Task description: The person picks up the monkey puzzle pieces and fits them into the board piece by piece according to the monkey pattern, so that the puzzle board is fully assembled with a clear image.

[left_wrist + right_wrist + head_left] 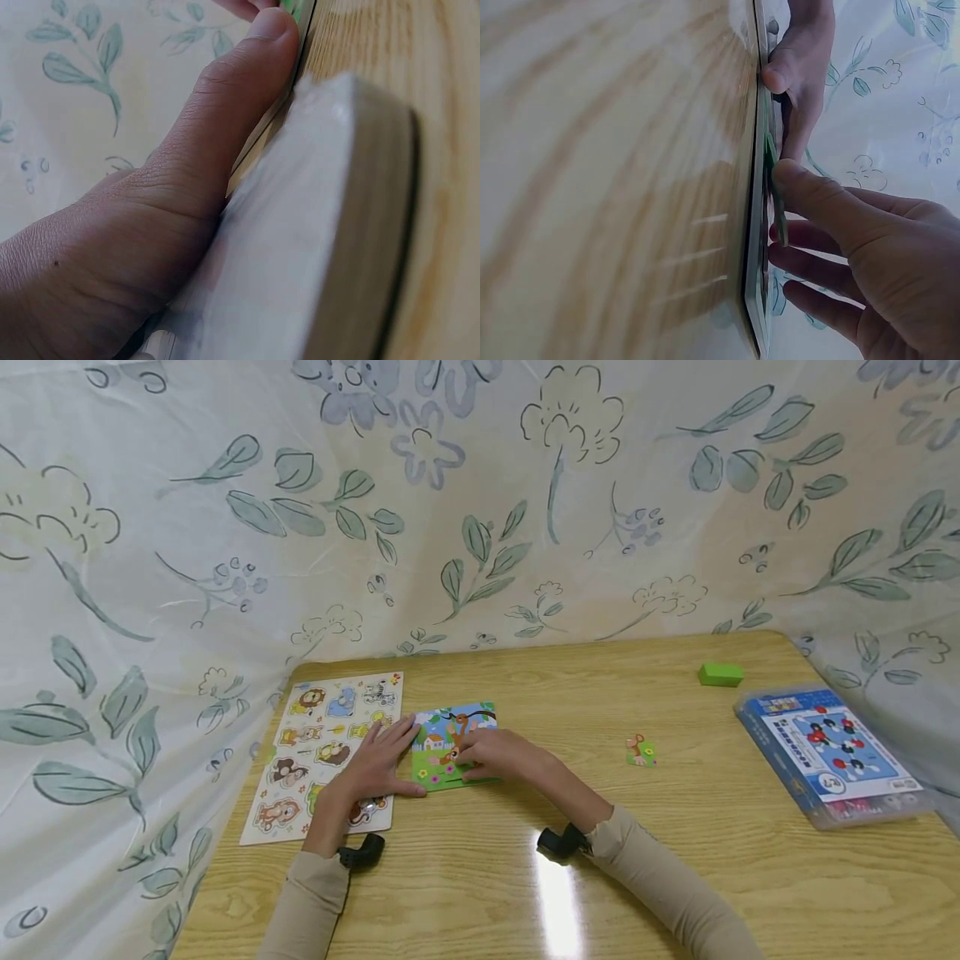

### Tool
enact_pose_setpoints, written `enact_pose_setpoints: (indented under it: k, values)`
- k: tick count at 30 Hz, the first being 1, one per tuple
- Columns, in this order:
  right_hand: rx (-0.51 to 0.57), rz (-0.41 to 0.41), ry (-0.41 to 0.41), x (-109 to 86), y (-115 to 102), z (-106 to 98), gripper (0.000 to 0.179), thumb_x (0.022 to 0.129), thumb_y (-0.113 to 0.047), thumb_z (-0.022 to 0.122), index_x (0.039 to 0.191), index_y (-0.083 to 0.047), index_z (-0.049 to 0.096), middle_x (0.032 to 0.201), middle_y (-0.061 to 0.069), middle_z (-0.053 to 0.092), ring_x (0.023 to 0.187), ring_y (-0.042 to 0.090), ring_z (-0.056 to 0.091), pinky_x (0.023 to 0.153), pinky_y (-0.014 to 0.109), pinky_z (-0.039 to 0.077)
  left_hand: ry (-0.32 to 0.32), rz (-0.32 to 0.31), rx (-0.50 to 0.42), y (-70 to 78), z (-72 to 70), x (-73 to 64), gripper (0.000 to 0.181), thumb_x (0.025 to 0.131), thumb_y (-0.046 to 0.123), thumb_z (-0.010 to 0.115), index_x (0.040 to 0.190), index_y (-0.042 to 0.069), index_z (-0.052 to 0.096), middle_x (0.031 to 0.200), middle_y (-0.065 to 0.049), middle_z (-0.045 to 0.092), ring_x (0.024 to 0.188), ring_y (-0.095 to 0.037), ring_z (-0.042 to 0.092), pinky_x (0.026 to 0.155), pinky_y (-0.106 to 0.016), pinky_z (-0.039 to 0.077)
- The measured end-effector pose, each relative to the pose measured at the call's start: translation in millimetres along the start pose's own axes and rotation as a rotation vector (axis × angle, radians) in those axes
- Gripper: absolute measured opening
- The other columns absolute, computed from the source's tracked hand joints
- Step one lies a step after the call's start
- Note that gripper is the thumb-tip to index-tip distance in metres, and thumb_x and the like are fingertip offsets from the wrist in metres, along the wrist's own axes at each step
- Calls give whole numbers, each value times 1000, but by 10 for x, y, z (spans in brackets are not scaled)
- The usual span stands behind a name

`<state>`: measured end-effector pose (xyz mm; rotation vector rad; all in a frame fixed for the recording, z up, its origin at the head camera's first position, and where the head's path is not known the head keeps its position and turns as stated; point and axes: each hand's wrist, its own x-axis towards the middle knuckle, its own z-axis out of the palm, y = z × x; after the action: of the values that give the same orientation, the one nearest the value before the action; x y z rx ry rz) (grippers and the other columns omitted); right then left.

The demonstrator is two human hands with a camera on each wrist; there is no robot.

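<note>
A small picture puzzle with a house, flowers and an animal on a branch lies in the middle of the table. My left hand rests across its left edge with fingers spread, the thumb along the front left corner and the palm over the animal board. Over the puzzle's right part, my right hand pinches a thin green puzzle piece between thumb and fingers. In the right wrist view that piece is tilted against the puzzle's surface. The right hand covers the puzzle's lower right area from above.
A loose puzzle piece lies on the wooden table, right of the puzzle. Farther back is a green block. A blue boxed set with molecule pictures sits at the right. Flowered cloth hangs behind the table.
</note>
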<state>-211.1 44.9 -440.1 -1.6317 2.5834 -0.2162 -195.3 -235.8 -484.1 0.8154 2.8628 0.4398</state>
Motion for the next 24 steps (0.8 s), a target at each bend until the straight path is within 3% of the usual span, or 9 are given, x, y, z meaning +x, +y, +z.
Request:
enact_pose_setpoints:
  k: [15,24]
  values:
    - [-83,-49,54,0,-15,17,24,88,-35,69,105,-19,75,103,-3,69,94,11,64,81,22,53,1,-2,10,16,-16,-2,115,71,74,68,156,11,22,164,-10,15,151,-31,17,121,-58,5]
    - [-72,-21,62,-16,-48,28,24,88,-35,69,105,-20,75,106,-3,69,96,12,65,79,22,54,8,0,18,11,19,-6,115,71,75,67,156,12,22,164,-10,15,151,-31,18,121,-59,5]
